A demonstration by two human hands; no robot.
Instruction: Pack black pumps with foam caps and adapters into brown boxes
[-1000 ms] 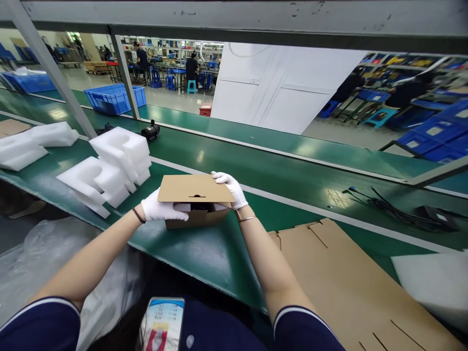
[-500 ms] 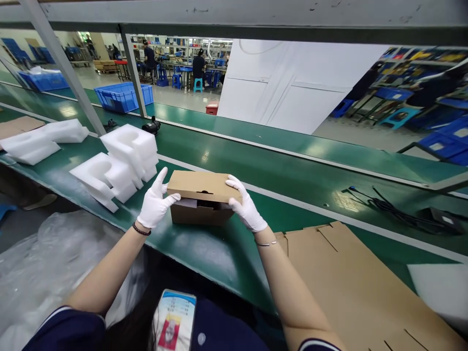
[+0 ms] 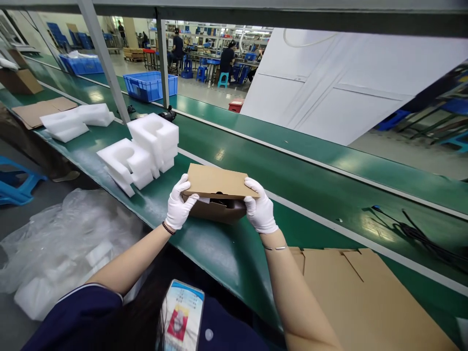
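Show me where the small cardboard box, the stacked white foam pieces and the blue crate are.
small cardboard box [image 3: 218, 181], head view, on its lid.
stacked white foam pieces [image 3: 153, 132], head view, top block.
blue crate [image 3: 148, 89], head view, front wall.

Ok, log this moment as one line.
left hand: grips cardboard box left end | right hand: grips right end | lid: nearly shut | foam inserts: beside, on green belt

White foam blocks [image 3: 141, 151] sit near the belt's [image 3: 310, 190] left front edge. Flat cardboard [image 3: 365, 302] overhangs its front right edge. A black cable [image 3: 420, 239] lies right.

No legible text on anything
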